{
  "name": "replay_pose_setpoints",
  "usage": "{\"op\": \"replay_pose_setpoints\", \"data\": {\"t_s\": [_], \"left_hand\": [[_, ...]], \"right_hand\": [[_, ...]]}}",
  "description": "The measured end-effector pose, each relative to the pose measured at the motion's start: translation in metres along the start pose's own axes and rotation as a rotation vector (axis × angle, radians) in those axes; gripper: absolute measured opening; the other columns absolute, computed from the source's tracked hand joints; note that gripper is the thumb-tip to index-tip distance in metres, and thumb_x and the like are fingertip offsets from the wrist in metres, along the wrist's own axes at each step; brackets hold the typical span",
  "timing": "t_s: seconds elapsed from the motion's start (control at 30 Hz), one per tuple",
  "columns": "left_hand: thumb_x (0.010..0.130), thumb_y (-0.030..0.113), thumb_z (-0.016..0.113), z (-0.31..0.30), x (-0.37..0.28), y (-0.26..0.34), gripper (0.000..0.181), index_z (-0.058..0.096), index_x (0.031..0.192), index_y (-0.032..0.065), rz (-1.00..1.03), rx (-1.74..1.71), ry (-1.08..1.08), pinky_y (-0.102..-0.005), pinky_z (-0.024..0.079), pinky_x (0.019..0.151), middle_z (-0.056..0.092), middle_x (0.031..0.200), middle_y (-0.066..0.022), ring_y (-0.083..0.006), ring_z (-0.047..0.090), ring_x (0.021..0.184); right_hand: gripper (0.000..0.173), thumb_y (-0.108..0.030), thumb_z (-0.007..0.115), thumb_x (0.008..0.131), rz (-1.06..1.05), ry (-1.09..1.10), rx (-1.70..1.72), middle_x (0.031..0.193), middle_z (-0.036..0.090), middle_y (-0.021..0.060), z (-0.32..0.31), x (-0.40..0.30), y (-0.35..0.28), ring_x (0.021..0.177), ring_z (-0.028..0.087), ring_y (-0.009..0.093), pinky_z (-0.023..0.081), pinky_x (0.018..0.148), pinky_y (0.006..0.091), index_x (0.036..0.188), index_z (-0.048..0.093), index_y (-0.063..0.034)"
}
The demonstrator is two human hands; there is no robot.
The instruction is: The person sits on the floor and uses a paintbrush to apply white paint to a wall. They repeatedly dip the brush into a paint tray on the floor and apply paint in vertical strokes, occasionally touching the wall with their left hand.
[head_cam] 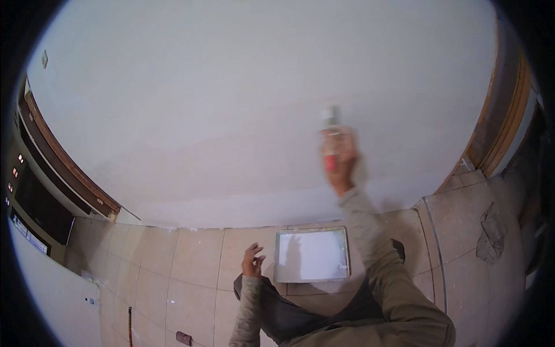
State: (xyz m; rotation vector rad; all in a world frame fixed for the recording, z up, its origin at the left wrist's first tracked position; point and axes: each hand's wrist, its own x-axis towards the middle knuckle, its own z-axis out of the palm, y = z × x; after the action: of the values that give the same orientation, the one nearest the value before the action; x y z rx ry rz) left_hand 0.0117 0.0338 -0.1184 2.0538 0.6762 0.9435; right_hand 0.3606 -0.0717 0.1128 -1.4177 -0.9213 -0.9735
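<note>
In my right hand is what looks like a paintbrush, blurred, held upright against or just in front of the white wall. A red handle part shows beside the palm; whether the tip touches the wall I cannot tell. Low between my knees, a shallow rectangular tray lies on the floor, its bottom covered with white liquid that looks like paint. My left hand hovers over my left knee, left of the tray, fingers loosely bent and apart, holding nothing.
Beige tiles cover the floor along the wall's foot. Wooden frames stand at left and right. A crumpled sheet lies on the right floor. Lower left are a white door, a thin stick and a small brown cylinder.
</note>
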Motion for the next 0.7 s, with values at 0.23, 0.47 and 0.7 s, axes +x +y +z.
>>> {"op": "replay_pose_setpoints", "data": {"t_s": [0.23, 0.47, 0.7], "left_hand": [[0.094, 0.018, 0.062, 0.023, -0.014, -0.047, 0.019, 0.069, 0.103, 0.003, -0.19, -0.145, -0.16, -0.0325, 0.052, 0.075, 0.07, 0.101, -0.0103, -0.0206, 0.065, 0.092], [0.098, 0.032, 0.056, 0.002, -0.026, -0.056, 0.036, 0.068, 0.108, -0.0001, -0.437, -0.41, -0.261, -0.0353, 0.05, 0.085, 0.071, 0.101, -0.0104, -0.0211, 0.066, 0.097], [0.094, 0.025, 0.065, 0.016, 0.03, -0.075, 0.029, 0.067, 0.114, 0.0045, -0.277, -0.276, -0.634, -0.0315, 0.051, 0.085, 0.068, 0.107, -0.0077, -0.0169, 0.063, 0.099]], "right_hand": [[0.025, 0.004, 0.068, 0.078, 0.04, -0.182, 0.427, 0.104, 0.06, 0.0066, 0.017, 0.013, -0.029, 0.092, 0.064, 0.024, 0.053, 0.078, 0.0337, 0.098, 0.068, -0.0102], [0.018, -0.007, 0.063, 0.09, 0.427, 0.135, 0.161, 0.112, 0.06, 0.004, -0.186, 0.043, 0.138, 0.097, 0.059, 0.013, 0.05, 0.079, 0.0271, 0.108, 0.064, -0.0058], [0.022, -0.004, 0.063, 0.089, 0.067, 0.055, -0.008, 0.104, 0.061, 0.0093, -0.034, -0.02, 0.062, 0.089, 0.061, 0.023, 0.052, 0.067, 0.0346, 0.111, 0.064, -0.0039]]}}
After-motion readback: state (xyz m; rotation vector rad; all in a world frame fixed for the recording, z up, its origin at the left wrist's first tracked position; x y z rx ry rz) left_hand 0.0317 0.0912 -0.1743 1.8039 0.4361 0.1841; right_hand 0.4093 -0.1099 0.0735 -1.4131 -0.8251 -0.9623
